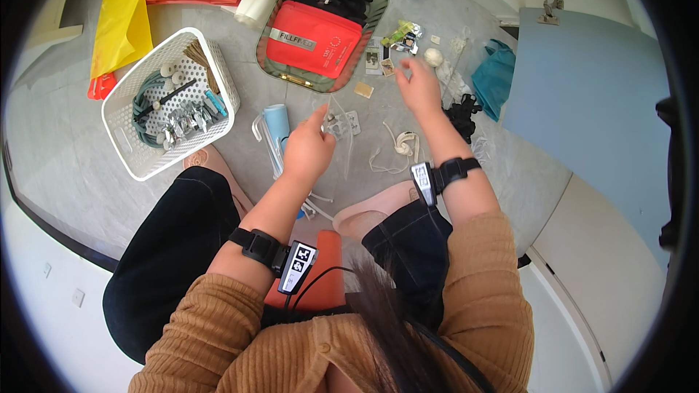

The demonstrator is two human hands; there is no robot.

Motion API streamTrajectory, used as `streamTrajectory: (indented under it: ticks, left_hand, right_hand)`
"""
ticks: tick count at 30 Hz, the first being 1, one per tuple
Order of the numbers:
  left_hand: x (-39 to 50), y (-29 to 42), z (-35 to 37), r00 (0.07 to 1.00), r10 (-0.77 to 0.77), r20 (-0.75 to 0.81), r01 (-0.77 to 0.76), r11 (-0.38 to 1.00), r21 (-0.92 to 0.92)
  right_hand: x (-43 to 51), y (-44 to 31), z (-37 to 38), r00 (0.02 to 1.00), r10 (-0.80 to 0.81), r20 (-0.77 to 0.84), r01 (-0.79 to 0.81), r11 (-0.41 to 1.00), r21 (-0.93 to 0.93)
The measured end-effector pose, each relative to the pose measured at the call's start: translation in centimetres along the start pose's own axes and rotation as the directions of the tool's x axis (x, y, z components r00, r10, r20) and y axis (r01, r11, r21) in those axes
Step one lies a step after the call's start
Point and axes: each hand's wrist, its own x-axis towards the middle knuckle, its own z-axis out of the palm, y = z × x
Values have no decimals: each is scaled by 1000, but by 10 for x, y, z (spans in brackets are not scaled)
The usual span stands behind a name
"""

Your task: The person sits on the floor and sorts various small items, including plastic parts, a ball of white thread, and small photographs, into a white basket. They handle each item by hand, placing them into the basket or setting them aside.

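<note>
My left hand [310, 144] hovers above the floor with its index finger stretched forward. Beside it is a clear plastic bag [345, 144], and I cannot tell whether the fingers grip its edge. Behind the bag lies a small white card [353, 123]. My right hand [421, 86] reaches farther forward, its thumb and fingers bent and apart, with nothing visible between them. Near those fingertips are a small picture card [387, 67] and a green and silver wrapper [404, 36]. A ball of white thread [433, 57] sits just beyond the right hand.
A white perforated basket [226, 73] holds cables and foil packets. The green basket [380, 3] contains a red pouch [314, 38] and black fabric. White cord [405, 143], a blue roll [277, 121], black lace [463, 117] and a teal bag [494, 77] lie around. A blue-grey panel [590, 93] stands right.
</note>
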Motion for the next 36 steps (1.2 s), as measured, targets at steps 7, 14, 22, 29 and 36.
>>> streamTrajectory:
  ticks: [7, 14, 22, 29, 36]
  left_hand:
    - [1, -2, 2, 999, -25, 27, 25, 1000, 4]
    - [1, -1, 3, 1000, -7, 22, 7, 1000, 15]
    - [1, -1, 1, 999, -5, 40, 5, 1000, 6]
    - [-1, -3, 4, 998, -33, 55, 32, 999, 11]
    - [-3, -18, 3, 996, 92, 6, -92, 995, 43]
  right_hand:
    - [63, 12, 32, 933, -358, -21, 329, 877, -350]
    - [50, 11, 47, 955, -275, 111, 296, 863, -408]
    - [-20, 8, 43, 980, -2, 200, 33, 987, -156]
    - [55, 16, 40, 894, 308, -324, -346, 936, -64]
    - [102, 45, 41, 832, 547, 93, -518, 826, -222]
